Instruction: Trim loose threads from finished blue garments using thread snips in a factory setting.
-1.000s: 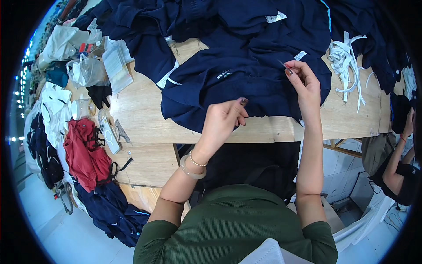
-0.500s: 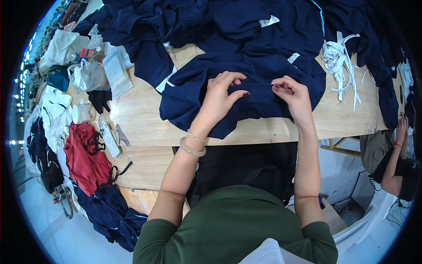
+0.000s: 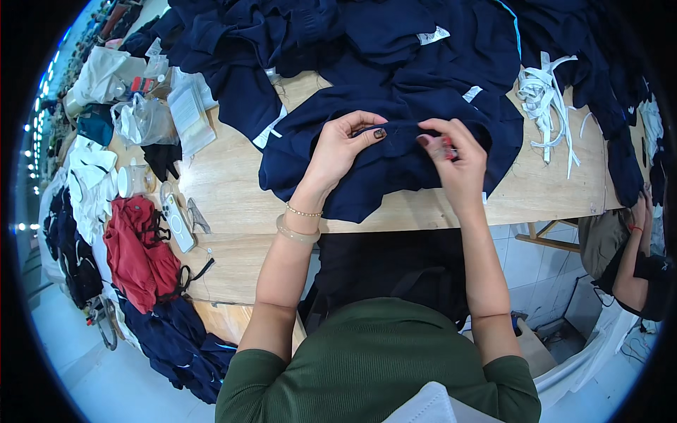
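A navy blue garment (image 3: 402,169) lies spread at the table's front edge, with one of its edges raised between my hands. My left hand (image 3: 343,146) is closed in a pinch on that edge, thumb below and fingers above. At the right end of the raised edge is my right hand (image 3: 457,154), its index fingertip at the cloth and its thumb slightly lower. Its other fingers curl round a small red object (image 3: 449,148), mostly hidden and too small to name. A white label (image 3: 472,93) shows on the cloth behind.
More navy garments (image 3: 296,35) are heaped across the back. White tapes (image 3: 543,99) lie tangled at the right. On the left are a phone (image 3: 178,224), plastic bags (image 3: 144,121) and a red cloth bag (image 3: 137,254). A co-worker's arm (image 3: 629,264) shows at far right.
My right hand has shifted left and turned, showing the red object in its fingers. My left hand has moved slightly left, and the cloth edge between them has lifted.
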Tool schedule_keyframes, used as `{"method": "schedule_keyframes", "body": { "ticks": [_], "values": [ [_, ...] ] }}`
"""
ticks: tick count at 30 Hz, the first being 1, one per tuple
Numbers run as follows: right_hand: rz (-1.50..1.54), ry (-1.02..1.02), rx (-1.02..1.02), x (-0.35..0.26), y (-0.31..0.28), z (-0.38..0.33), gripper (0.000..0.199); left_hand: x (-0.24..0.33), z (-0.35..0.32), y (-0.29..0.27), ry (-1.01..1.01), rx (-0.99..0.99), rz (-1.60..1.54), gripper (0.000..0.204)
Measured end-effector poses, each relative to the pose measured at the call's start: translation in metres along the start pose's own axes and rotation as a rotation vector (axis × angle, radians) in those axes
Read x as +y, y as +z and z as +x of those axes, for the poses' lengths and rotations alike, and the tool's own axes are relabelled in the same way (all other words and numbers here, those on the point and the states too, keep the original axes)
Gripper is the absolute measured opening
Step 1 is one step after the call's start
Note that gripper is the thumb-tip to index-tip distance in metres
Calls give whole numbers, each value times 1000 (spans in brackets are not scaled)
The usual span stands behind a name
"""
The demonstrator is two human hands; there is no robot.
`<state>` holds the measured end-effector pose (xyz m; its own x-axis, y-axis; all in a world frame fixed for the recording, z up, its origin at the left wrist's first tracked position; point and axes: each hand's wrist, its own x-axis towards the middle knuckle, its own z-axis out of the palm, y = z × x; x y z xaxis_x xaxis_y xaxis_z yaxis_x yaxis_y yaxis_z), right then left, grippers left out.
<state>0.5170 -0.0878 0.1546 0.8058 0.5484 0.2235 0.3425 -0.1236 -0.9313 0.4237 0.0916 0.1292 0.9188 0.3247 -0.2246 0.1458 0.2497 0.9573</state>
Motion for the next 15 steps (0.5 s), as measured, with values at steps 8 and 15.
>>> {"method": "schedule_keyframes", "body": {
  "ticks": [8,15],
  "values": [
    [-317,-327,9,15,23,15,25,-1,5,2,-27,-28,-119,16],
    [238,173,-45,-4,-6,25,9,-3,6,1,-21,17,-107,13]
  ]
}}
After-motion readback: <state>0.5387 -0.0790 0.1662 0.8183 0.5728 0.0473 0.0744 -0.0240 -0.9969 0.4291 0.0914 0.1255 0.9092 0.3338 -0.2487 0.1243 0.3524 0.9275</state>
